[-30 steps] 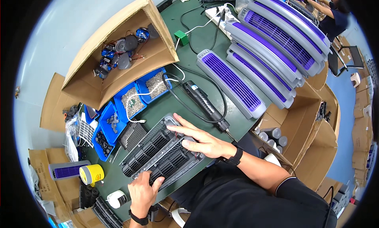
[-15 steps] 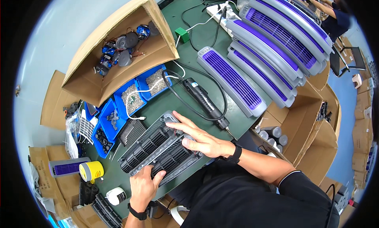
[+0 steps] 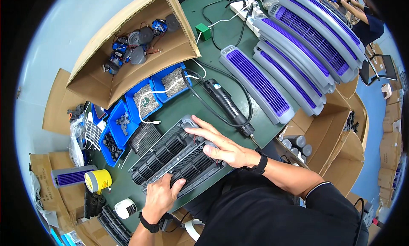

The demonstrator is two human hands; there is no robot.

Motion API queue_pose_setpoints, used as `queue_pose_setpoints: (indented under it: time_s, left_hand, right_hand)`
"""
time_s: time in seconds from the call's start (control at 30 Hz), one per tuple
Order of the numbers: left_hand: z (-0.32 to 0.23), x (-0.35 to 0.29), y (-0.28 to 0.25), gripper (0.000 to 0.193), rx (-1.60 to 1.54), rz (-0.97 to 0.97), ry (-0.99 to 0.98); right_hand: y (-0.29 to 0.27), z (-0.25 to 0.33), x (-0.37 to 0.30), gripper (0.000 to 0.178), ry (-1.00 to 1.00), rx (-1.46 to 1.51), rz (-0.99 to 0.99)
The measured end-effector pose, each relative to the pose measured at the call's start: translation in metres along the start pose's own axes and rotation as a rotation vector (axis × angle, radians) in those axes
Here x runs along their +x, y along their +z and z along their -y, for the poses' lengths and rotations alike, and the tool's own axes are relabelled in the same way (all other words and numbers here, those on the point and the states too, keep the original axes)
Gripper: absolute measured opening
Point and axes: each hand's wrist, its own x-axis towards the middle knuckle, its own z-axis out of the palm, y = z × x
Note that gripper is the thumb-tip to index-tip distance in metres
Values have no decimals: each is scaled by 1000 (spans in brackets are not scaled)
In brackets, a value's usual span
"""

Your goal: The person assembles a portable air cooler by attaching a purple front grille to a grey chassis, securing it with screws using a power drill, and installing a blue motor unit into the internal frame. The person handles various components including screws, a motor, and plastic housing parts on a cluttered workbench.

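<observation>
Two open grey fan housings lie side by side on the green table, each with a black ribbed blower wheel inside: the farther housing and the nearer housing. My left hand grips the nearer one toward its left end. Its thumb rests over the wheel, while its fingertips dip into the gap between the housings and are partly hidden. Across the right ends of both lies my right hand, fingers stretched out and thumb spread apart. Beyond it rests a black electric screwdriver, its bit pointing toward me.
Blue bins of screws and small parts sit at left, below a cardboard box of motors. Purple-grey fan units stack at right. A yellow tub and white jar stand near left. A co-worker is at far right.
The view has shifted a little, so the table's contents appear slightly farther right. Both hands keep nearly the same hold on the housings.
</observation>
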Motion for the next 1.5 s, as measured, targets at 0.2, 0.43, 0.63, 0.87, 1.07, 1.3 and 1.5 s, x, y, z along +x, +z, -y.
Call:
queue_pose_setpoints:
  time_s: [0.2, 0.43, 0.63, 0.87, 1.07, 1.3, 1.5]
  left_hand:
    - [-3, 1, -3, 48, 4, 10, -17]
    - [-2, -14, -15, 28, -71, -299, 131]
    - [29, 12, -28, 25, 110, -440, 9]
    - [46, 19, -25, 44, 135, -302, 79]
    - [48, 20, -22, 46, 161, -288, 62]
    - [54, 22, -19, 47, 71, -266, 5]
    - [52, 27, -22, 45, 78, -293, 28]
  right_hand:
    - [-3, 4, 3, 64, 33, -16, 29]
    - [-6, 3, 2, 63, 39, -17, 49]
    - [-5, 3, 3, 64, 56, 12, 48]
    - [-5, 2, 2, 63, 25, -9, 32]
    - [-4, 1, 1, 64, 42, 14, 26]
    - [-3, -3, 0, 66, 29, 40, 19]
    - [-5, -6, -1, 66, 18, -3, 8]
